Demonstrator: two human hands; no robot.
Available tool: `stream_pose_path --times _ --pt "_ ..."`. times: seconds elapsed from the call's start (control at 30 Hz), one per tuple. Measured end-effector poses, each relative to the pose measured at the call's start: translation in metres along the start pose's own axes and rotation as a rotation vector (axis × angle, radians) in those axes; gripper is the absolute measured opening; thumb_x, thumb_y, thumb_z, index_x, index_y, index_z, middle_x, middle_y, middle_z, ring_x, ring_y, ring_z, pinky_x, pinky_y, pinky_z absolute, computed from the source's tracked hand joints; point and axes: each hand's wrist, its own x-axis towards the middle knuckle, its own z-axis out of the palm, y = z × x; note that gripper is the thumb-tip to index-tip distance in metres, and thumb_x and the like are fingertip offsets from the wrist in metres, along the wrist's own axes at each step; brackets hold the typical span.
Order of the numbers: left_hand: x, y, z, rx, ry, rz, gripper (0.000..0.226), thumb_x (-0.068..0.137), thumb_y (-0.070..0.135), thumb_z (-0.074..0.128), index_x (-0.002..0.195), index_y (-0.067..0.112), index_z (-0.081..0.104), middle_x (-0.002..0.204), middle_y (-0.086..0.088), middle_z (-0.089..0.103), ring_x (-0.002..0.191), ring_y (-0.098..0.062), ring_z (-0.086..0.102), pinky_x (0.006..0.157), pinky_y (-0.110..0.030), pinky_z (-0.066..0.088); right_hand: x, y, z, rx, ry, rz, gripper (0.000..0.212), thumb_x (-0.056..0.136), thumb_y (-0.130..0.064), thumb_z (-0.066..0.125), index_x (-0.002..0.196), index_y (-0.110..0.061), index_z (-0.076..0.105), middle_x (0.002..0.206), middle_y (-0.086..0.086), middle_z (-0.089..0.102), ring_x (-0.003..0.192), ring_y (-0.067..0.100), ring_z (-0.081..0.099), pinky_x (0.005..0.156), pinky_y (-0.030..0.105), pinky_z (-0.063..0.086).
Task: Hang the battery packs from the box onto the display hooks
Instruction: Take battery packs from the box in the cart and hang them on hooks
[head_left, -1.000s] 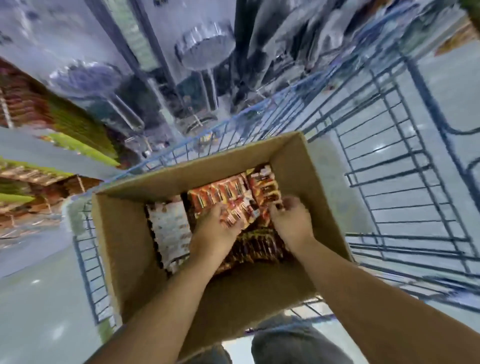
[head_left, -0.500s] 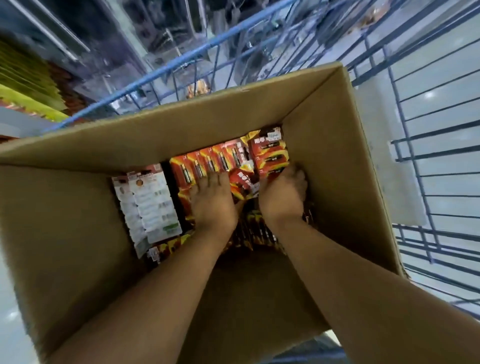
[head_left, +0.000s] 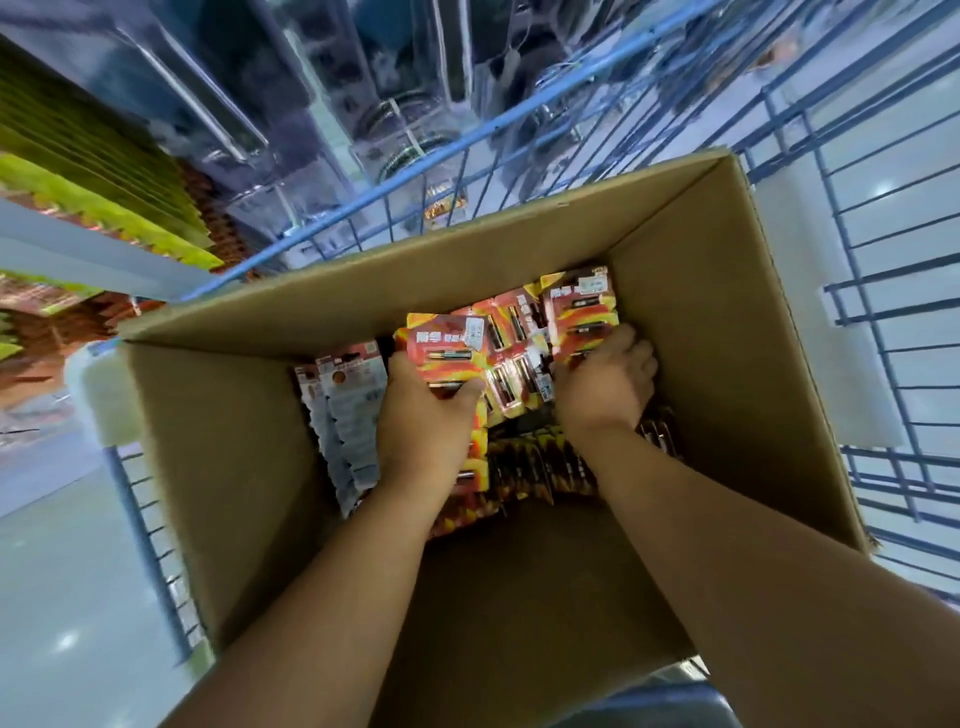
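Here both hands reach deep into the box (head_left: 727, 322), since the packs lie at its bottom. The left hand (head_left: 426, 421) grips a red pack (head_left: 447, 348), thumb across its face, likely to lift it; the right hand (head_left: 605, 384) curls round another pack (head_left: 582, 306) just beyond its fingers.

A blue wire cart (head_left: 852, 332) stands on a pale, glossy floor (head_left: 57, 582), its railings running along the far side and down the right. Small bright patches of light reflect off the floor at lower left and through the bars at right. At upper left, store shelving (head_left: 98, 171) carries rows of green and yellow packaged goods, with reddish-brown goods lower down and a pale shelf edge (head_left: 88, 254) crossing in front. Beyond the cart's far rail hang clear, shiny plastic-wrapped wares (head_left: 322, 104), blurred and hard to make out.
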Motion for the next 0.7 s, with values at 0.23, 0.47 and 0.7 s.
stream_pose_path --times 0.23,0.47,0.7 --pt "-0.008 -0.003 -0.019 -0.217 -0.204 -0.114 0.032 0.096 0.029 0.074 0.125 0.034 0.061 0.114 0.013 0.069 0.108 -0.015 0.068 0.084 -0.035 0.055 0.011 0.004 -0.015 0.528 -0.232 0.097 0.038 0.094 -0.029 0.076 0.128 -0.014 0.067 0.122 0.005 0.070 0.111 0.025 0.066 0.099 0.041 0.055" --pt "-0.039 0.016 -0.075 -0.369 -0.272 -0.030 0.025 0.102 0.031 0.066 0.123 0.040 0.055 0.115 0.012 0.072 0.100 -0.012 0.072 0.087 -0.041 0.061 -0.035 0.000 -0.082 0.816 -0.559 0.128 0.034 0.092 -0.027 0.079 0.123 -0.026 0.066 0.118 0.003 0.074 0.107 0.028 0.071 0.082 0.044 0.059" --pt "-0.086 0.038 -0.168 -0.511 -0.249 0.140 0.028 0.100 0.021 0.070 0.127 0.021 0.064 0.109 -0.008 0.078 0.087 -0.025 0.079 0.067 -0.039 0.060 -0.139 -0.009 -0.176 1.175 -0.596 -0.042 0.037 0.093 -0.028 0.077 0.128 -0.025 0.066 0.111 0.007 0.080 0.101 0.030 0.077 0.092 0.056 0.060"
